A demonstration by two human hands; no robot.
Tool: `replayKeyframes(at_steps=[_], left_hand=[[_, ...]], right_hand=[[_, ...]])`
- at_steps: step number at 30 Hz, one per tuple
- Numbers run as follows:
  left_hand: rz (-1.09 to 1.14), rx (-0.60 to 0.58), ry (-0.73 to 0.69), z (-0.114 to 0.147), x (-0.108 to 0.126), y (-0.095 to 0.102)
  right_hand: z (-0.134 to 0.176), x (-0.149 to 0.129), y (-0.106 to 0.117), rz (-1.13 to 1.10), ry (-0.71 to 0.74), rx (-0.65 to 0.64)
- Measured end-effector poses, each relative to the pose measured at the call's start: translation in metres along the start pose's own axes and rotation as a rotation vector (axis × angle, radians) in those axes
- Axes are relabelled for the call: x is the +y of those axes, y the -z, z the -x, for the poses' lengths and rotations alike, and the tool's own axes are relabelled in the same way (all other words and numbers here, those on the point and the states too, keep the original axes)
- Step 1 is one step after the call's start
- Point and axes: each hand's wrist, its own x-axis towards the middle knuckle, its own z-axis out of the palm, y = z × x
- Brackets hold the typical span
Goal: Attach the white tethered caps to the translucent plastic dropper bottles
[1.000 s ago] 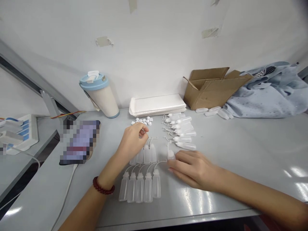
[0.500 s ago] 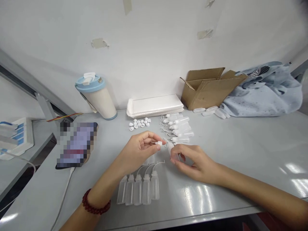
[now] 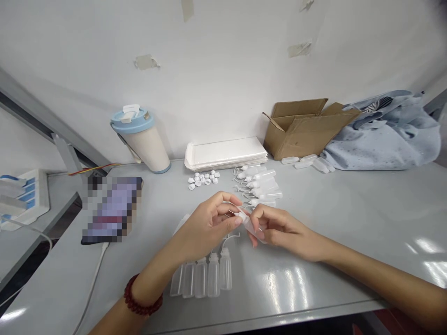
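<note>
My left hand pinches a white needle-tip cap between thumb and fingers, its thin needle pointing left. My right hand is closed around a small translucent squeeze bottle, tilted with its mouth up and left. Cap and bottle neck meet between the hands; whether the cap is seated I cannot tell. Below my left hand lies a row of open squeeze bottles with strap-like tails at their necks, partly covered by the hand. Several capped bottles lie just beyond my right hand.
Small white caps lie in a cluster before a stack of white boxes. Farther right are an open cardboard box, loose bottles and a blue cloth. A tumbler and a cabled phone stand left.
My left hand has moved right, bringing the needle-tip cap to the bottle's neck. My right hand has shifted its fingers lower along the bottle, which shows more clearly.
</note>
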Motion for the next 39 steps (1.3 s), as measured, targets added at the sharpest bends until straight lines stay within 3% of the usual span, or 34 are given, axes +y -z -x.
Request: replayKeyframes(at_steps=[5, 12, 21, 33, 39], left_hand=[[-0.069, 0.026, -0.040, 0.001, 0.002, -0.002], [-0.061, 0.059, 0.012, -0.002, 0.000, -0.005], [0.169, 0.048, -0.049, -0.006, -0.008, -0.002], [0.097, 0.061, 0.032, -0.005, 0.002, -0.003], [0.189, 0.021, -0.040, -0.005, -0.003, -0.001]], right_hand=[[-0.002, 0.001, 0.000, -0.160, -0.071, -0.031], [-0.006, 0.006, 0.005, -0.284, -0.095, -0.043], [-0.005, 0.008, 0.004, -0.321, -0.100, -0.048], [-0.003, 0.003, 0.004, -0.280, -0.164, -0.073], [-0.005, 0.010, 0.004, -0.408, -0.142, -0.080]])
